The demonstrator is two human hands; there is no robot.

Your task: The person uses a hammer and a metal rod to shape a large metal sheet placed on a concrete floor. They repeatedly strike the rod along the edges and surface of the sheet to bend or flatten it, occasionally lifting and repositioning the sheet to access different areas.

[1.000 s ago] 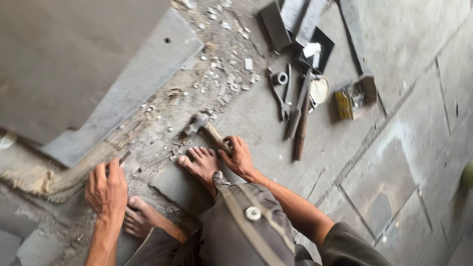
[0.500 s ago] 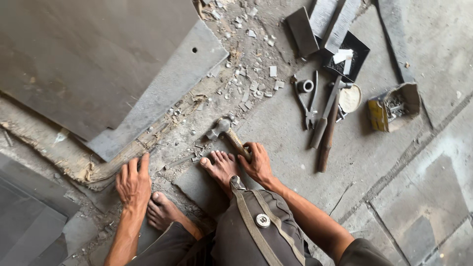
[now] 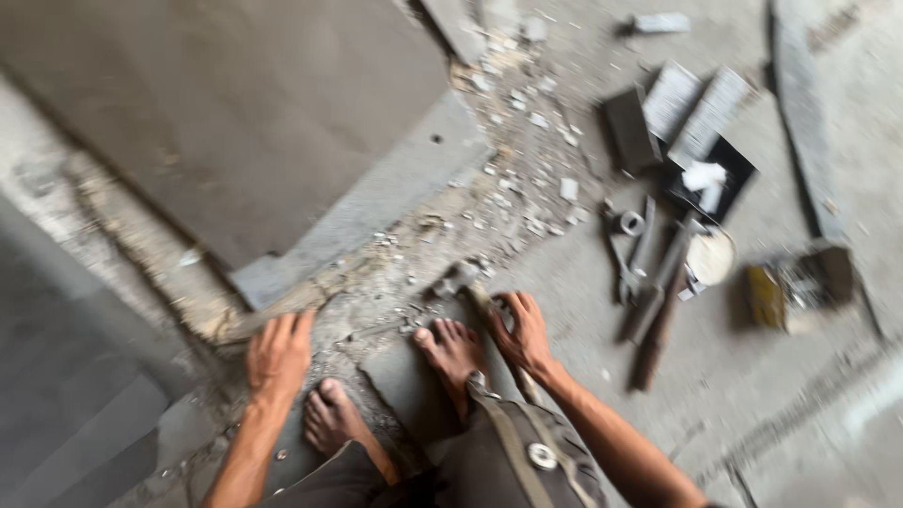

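The view is blurred. My right hand (image 3: 523,331) grips the wooden handle of a hammer (image 3: 463,280), whose metal head lies on the rubble just above my bare right foot (image 3: 453,350). My left hand (image 3: 277,356) rests flat on the broken mortar strip, fingers spread, beside my bare left foot (image 3: 329,417). A large grey tile (image 3: 235,113) lies above the chipped strip, with a lighter grey slab (image 3: 376,202) jutting out along its lower edge.
Loose tools lie to the right: pliers and a ring-shaped part (image 3: 628,226), a long dark bar (image 3: 658,301), a round pale lid (image 3: 710,256), a black tray (image 3: 705,174), a small open box (image 3: 800,282). Mortar chips (image 3: 527,188) scatter across the floor.
The camera has swung and blurred, so everything sits lower and farther right in view. Both hands keep their places: the right on the hammer handle, the left on the rubble.
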